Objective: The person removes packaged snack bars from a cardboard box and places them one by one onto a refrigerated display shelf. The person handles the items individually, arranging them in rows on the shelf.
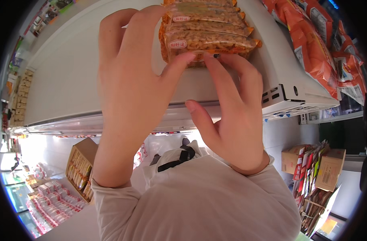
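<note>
A row of snack packs (212, 42) in clear wrappers with orange crimped ends stands on a white metal shelf (65, 78). The wrappers bear writing, and crunchy golden pieces show through them. My left hand (135, 57) is spread at the row's left end. Its thumb tip touches the lower front of the nearest pack, while its fingers reach along the side. From the front right, my right hand (237, 105) rests its fingertips on the same pack. The right thumb is held apart, over the shelf's front edge, touching no pack.
Orange snack bags (313, 51) lie on the adjoining shelf at right. A perforated shelf bracket (274, 96) juts out at the corner. On the floor at left are an open carton of packs (80, 168) and red-and-white wrapped goods (50, 205). Flattened cardboard (313, 208) is stacked at right.
</note>
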A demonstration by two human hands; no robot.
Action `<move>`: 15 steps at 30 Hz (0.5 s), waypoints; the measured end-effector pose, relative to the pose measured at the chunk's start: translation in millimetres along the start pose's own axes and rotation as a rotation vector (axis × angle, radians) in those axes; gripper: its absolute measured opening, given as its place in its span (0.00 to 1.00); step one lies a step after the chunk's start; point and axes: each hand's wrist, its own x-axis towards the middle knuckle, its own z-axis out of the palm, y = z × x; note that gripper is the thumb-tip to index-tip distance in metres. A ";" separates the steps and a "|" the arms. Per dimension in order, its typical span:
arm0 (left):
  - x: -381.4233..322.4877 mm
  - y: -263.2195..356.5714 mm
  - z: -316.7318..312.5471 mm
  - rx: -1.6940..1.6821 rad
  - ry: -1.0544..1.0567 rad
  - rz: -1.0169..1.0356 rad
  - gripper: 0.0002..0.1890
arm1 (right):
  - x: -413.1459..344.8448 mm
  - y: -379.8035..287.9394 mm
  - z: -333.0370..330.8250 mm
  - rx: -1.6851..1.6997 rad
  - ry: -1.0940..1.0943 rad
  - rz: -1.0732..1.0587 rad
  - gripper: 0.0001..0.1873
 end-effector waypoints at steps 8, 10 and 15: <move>-70.8 -43.0 -69.0 -0.201 0.139 0.026 0.17 | 1.5 -5.1 23.9 -0.106 0.127 0.070 0.29; -94.0 -59.9 -83.9 -0.219 0.182 -0.003 0.14 | -2.4 -10.0 28.3 -0.171 0.155 0.080 0.28; -144.4 -100.7 -128.4 -0.195 0.148 -0.126 0.13 | -7.1 -31.2 37.9 -0.286 0.234 0.098 0.25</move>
